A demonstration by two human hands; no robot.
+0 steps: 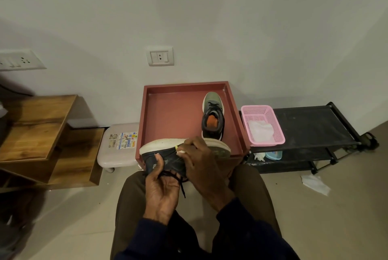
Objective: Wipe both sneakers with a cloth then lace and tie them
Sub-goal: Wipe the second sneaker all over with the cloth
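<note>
One dark sneaker with a white sole lies on its side over my lap, sole facing away from me. My left hand grips its upper from below, thumb on the dark side, and black laces dangle past my palm. My right hand holds a small white cloth against the shoe near the sole edge; only a bit of cloth shows under my fingers. The second sneaker, grey-green with an orange insole, stands upright on the red tray-top table, toe toward the wall.
A pink basket holding a white cloth sits on a black shoe rack at the right. A crumpled tissue lies on the floor. A white stool and wooden shelves stand at the left.
</note>
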